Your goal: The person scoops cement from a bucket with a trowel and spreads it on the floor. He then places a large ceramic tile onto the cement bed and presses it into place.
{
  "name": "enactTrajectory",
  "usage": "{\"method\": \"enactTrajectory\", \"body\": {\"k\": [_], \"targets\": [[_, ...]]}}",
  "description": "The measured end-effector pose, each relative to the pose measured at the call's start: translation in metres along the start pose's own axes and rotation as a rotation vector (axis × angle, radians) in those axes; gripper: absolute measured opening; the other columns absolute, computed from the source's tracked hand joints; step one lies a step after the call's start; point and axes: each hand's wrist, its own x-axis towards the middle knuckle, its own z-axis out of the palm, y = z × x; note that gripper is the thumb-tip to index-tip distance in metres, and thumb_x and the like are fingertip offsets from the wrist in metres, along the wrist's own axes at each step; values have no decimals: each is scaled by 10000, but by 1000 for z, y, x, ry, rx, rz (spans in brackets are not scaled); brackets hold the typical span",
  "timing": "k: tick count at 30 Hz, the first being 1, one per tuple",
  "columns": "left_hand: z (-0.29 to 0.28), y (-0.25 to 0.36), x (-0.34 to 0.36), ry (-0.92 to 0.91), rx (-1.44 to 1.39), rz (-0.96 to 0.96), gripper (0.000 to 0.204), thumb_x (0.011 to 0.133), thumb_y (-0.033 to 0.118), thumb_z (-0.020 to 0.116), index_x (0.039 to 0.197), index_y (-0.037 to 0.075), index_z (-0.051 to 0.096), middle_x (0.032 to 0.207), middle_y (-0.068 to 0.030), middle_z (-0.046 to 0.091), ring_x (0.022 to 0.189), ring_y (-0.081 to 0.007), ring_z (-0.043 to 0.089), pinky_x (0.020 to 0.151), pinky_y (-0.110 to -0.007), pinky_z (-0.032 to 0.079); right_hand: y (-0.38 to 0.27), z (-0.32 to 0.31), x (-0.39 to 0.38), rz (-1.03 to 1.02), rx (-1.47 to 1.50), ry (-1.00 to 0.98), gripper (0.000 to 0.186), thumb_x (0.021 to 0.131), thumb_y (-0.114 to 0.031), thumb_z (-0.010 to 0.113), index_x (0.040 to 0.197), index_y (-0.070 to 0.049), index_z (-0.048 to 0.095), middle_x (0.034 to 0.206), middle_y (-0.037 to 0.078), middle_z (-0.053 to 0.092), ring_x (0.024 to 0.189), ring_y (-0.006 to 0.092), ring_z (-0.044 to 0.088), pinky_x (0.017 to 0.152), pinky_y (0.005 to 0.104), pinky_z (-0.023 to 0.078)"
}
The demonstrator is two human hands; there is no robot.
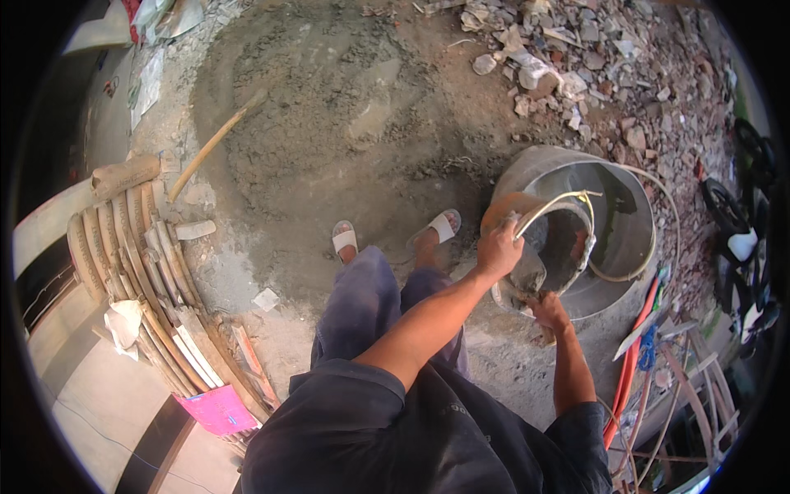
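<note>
A round bucket [568, 221] with a pale band curving over its mouth stands in front of me to the right, inside or against a large grey tub [527, 165]. My left hand [499, 249] is closed at the bucket's left edge, gripping the pale band or rim; which of them is hidden by the fingers. My right hand [550, 314] is wrapped round the short handle of a trowel. The trowel's grey blade [527, 270] points into the bucket, with grey mortar-like matter about it.
Wet grey mortar [321, 115] spreads over the ground ahead. Broken rubble [592, 66] lies at the far right, and a wooden stick [216, 144] leans at left. Stacked bent sacks or boards [140, 247] stand left. An orange pipe [632, 362] and scrap wood [699, 387] lie right.
</note>
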Motion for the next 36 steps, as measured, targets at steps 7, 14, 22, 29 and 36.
{"method": "enactTrajectory", "body": {"k": [7, 14, 22, 29, 36], "targets": [[-23, 14, 8, -211, 95, -215, 459, 831, 244, 571, 1264, 99, 535, 996, -259, 639, 988, -431, 593, 835, -504, 469, 2, 7, 22, 155, -221, 558, 309, 841, -295, 542, 950, -8, 570, 889, 245, 666, 887, 415, 645, 798, 490, 511], [-26, 12, 11, -223, 121, -188, 435, 852, 286, 514, 1252, 117, 542, 1038, -240, 636, 972, -437, 590, 812, -516, 470, -13, 36, 50, 76, -27, 393, 345, 840, -276, 545, 941, 50, 594, 954, 285, 651, 946, 409, 638, 858, 453, 505], [-22, 12, 10, -153, 141, -102, 424, 798, 180, 590, 1191, 22, 571, 929, -226, 667, 846, -404, 633, 769, -478, 482, -10, 46, 44, -35, -27, 227, 395, 844, -303, 546, 969, 57, 652, 973, 288, 645, 975, 407, 629, 868, 435, 502], [-20, 3, 12, -148, 147, -111, 408, 801, 188, 586, 1176, 28, 584, 930, -227, 666, 856, -410, 629, 769, -483, 484, -30, 36, 15, -61, -89, 41, 439, 823, -311, 582, 964, 101, 633, 852, 265, 666, 793, 325, 691, 760, 398, 534], [-28, -24, 20, -261, 159, -244, 440, 853, 316, 504, 1280, 211, 519, 1050, -179, 645, 964, -387, 610, 786, -498, 482, -28, 12, 9, -119, 77, -158, 388, 824, -276, 581, 949, 87, 631, 792, 238, 666, 679, 309, 677, 669, 397, 526]]}}
